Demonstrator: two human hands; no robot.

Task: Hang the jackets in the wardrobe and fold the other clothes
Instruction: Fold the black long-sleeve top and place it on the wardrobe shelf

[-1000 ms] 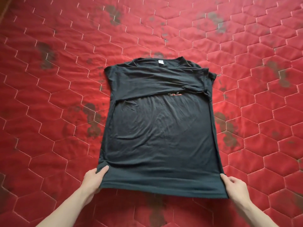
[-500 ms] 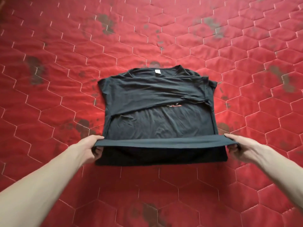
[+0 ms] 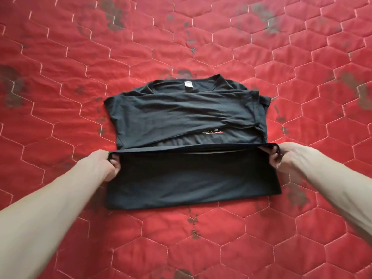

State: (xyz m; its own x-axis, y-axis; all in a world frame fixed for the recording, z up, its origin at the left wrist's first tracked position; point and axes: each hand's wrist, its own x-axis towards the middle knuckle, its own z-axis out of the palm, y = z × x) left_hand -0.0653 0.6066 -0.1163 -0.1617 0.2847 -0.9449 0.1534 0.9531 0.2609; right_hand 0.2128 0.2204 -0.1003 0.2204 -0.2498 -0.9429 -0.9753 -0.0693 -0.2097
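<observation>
While your left hand (image 3: pixel 104 165) pinches one hem corner and your right hand (image 3: pixel 281 156) pinches the other, the black T-shirt (image 3: pixel 181 115) lies on the red quilted cover (image 3: pixel 60 77), its lower half doubled up, sleeves folded inward, white neck label (image 3: pixel 187 90) showing.

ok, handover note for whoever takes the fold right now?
Left hand: grips the hem's left corner.
Right hand: grips the hem's right corner.
T-shirt: flat on the red quilt, sleeves folded in, hem raised about halfway up the body.
Done: sleeves in.
Left: lay the hem at the collar, flatten it. No jackets or wardrobe in view.
</observation>
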